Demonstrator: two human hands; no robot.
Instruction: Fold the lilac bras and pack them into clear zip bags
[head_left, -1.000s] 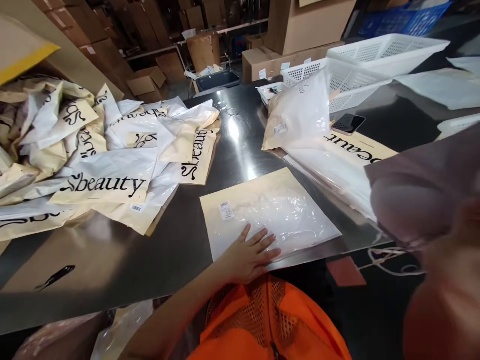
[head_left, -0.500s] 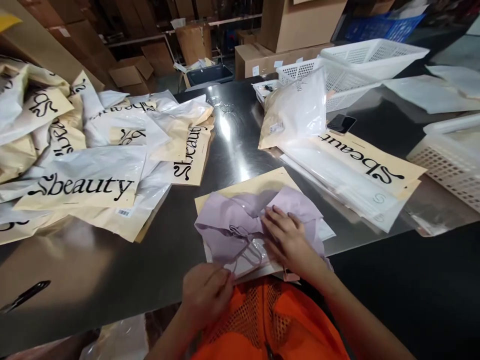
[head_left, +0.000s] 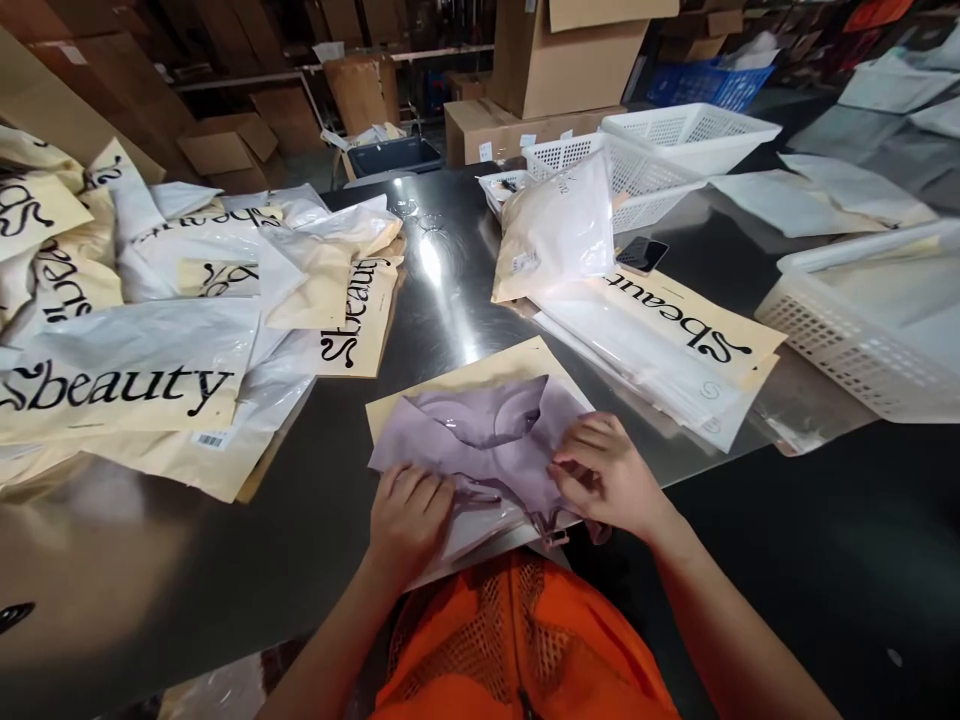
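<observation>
A lilac bra (head_left: 487,462) lies spread in front of me, its cups toward the far side and a strap with a small buckle near its front edge. Beneath it is a cream and white plastic mailing bag (head_left: 442,375). Curled fingers of my left hand (head_left: 411,515) grip the bra's near left edge. On the other side, my right hand (head_left: 611,475) pinches the bra's right wing between thumb and fingers. The fingertips of both hands are partly hidden by the cloth and knuckles.
Filled "Sbeauty" bags (head_left: 150,385) are piled at the left. To the right lie a stack of flat bags (head_left: 637,360), a plump bag (head_left: 555,230) and a phone (head_left: 642,254). White baskets (head_left: 832,350) stand farther right. A dark pen (head_left: 15,615) lies at the left edge.
The bra has been turned and spread flatter. My left hand has moved up onto its edge, and my right hand has gone from lying flat on it to pinching its right side.
</observation>
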